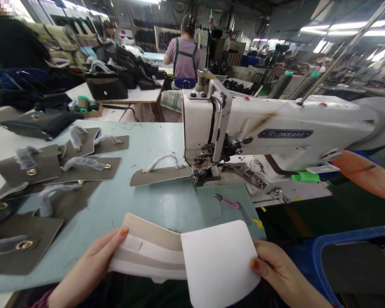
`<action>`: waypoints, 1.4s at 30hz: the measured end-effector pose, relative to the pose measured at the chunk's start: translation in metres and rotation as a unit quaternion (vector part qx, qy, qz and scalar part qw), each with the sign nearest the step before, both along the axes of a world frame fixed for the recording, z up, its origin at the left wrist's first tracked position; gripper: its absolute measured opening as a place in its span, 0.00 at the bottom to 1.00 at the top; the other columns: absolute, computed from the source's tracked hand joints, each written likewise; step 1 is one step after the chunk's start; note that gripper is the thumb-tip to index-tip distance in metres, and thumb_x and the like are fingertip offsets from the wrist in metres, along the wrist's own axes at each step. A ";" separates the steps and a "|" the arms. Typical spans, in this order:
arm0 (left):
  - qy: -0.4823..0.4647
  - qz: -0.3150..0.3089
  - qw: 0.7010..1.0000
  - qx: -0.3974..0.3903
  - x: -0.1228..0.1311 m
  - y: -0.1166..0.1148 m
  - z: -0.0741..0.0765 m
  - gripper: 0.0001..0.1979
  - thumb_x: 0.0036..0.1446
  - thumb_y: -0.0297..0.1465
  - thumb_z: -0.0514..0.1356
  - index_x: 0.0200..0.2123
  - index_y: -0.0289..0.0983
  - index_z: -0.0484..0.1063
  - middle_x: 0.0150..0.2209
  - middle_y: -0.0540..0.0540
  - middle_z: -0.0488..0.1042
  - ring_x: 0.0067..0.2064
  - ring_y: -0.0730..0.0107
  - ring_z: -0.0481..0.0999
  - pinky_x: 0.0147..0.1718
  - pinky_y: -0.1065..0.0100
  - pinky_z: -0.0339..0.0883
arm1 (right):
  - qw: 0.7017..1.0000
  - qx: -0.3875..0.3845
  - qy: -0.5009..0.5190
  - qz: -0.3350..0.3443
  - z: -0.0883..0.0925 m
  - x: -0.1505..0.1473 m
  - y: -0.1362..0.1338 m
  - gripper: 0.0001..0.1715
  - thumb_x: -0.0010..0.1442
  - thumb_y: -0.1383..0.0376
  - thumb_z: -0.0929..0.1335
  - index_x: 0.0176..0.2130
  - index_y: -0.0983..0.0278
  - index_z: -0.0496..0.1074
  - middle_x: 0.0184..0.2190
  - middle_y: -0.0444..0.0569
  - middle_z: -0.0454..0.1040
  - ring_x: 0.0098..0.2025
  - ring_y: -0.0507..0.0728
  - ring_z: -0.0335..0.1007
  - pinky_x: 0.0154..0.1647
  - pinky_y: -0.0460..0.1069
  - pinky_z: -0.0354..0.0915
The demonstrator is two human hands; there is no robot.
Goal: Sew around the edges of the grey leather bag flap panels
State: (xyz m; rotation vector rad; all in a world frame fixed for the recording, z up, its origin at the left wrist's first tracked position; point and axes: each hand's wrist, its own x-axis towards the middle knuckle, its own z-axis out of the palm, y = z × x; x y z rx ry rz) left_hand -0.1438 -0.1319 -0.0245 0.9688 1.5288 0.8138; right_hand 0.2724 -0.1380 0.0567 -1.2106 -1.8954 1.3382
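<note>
My left hand (98, 252) is closed on the left end of a beige bag panel (154, 229) with pale strips across it, thumb on top. A white rounded panel (220, 261) is pinched at its right edge by my right hand (276, 267). The white panel overlaps the beige one's right end; whether they are joined I cannot tell. Both are held above the table's front edge. Beyond them a grey-brown bag flap (160, 174) with a plastic-wrapped handle lies with its right end by the presser foot (197, 176) of the sewing machine (276, 124).
Pink thread snips (227, 201) lie on the green table (144, 205). Several grey-brown flaps with wrapped handles (90, 169) are spread at the left, near a black bag (41, 122). A blue bin (317, 252) stands at right. A person (184, 55) sits farther back.
</note>
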 end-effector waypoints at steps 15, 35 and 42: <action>0.184 0.066 0.971 0.137 0.041 0.024 -0.023 0.28 0.57 0.49 0.56 0.53 0.35 0.68 0.52 0.38 0.73 0.52 0.51 0.71 0.50 0.58 0.66 | 0.994 0.090 0.044 -0.045 -0.039 -0.071 0.002 0.20 0.71 0.57 0.57 0.37 0.64 0.72 0.34 0.51 0.73 0.36 0.56 0.69 0.39 0.47 0.66; 0.035 0.055 0.997 0.041 0.080 -0.012 -0.013 0.24 0.53 0.48 0.60 0.44 0.35 0.76 0.48 0.40 0.79 0.54 0.48 0.73 0.56 0.53 0.65 | 0.923 0.320 -0.205 -0.063 -0.067 -0.111 0.049 0.18 0.66 0.69 0.64 0.55 0.66 0.68 0.56 0.56 0.70 0.60 0.64 0.62 0.64 0.63 0.54; 0.052 0.052 0.988 0.137 0.088 -0.009 -0.034 0.18 0.58 0.45 0.57 0.43 0.39 0.76 0.50 0.41 0.72 0.57 0.53 0.69 0.59 0.55 0.61 | 0.950 0.223 -0.211 -0.059 -0.069 -0.093 0.070 0.07 0.66 0.67 0.66 0.42 0.64 0.75 0.37 0.51 0.78 0.40 0.60 0.71 0.45 0.55 0.64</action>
